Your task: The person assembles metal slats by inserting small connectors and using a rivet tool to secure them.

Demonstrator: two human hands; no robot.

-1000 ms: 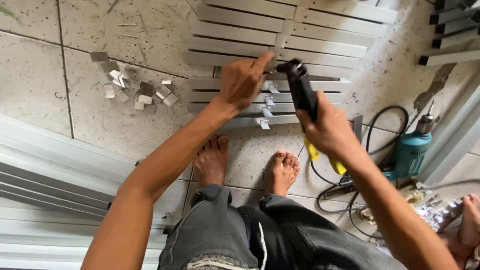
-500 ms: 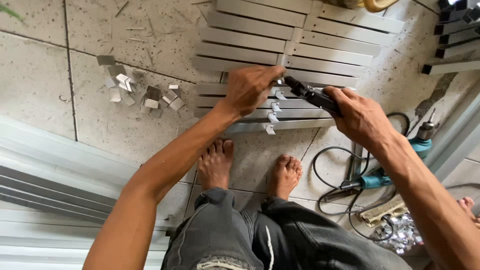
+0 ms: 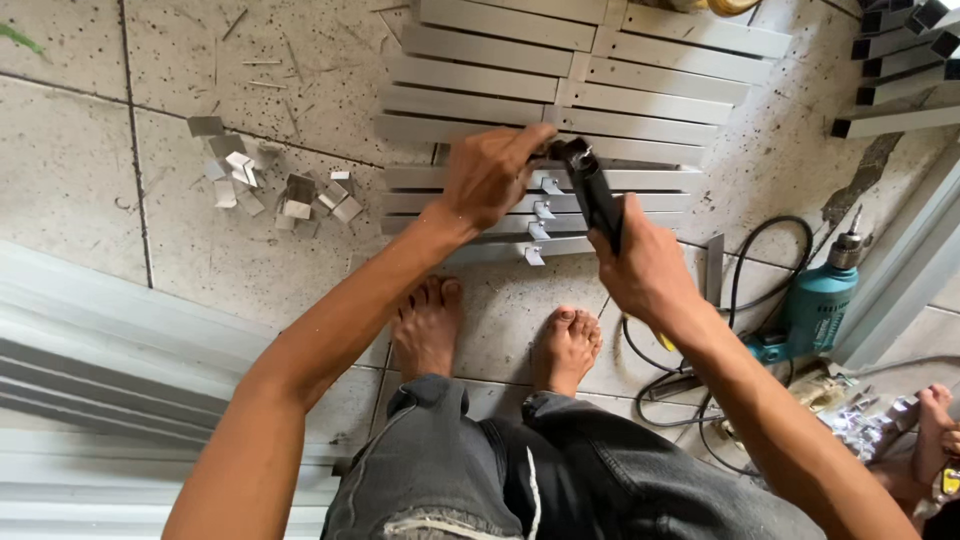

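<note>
Squatting barefoot on the tiled floor, I work over a panel of grey aluminium slats laid flat in front of my feet. My right hand has its grip closed tight around the handles of a black hand riveter, whose nose points down at the near slats beside a row of small metal clips. My left hand has its grip pinched shut at the tool's head; what, if anything, sits between those fingertips I cannot tell. The riveter looks stiff and fairly heavy for its size, best held low on the handles for leverage, as I hold it. The slats appear thin, light and easily bent or scratched, with edges that may be sharp. A scatter of loose angle brackets lies toward the floor's left side, a teal electric drill with its black cord to my right.
</note>
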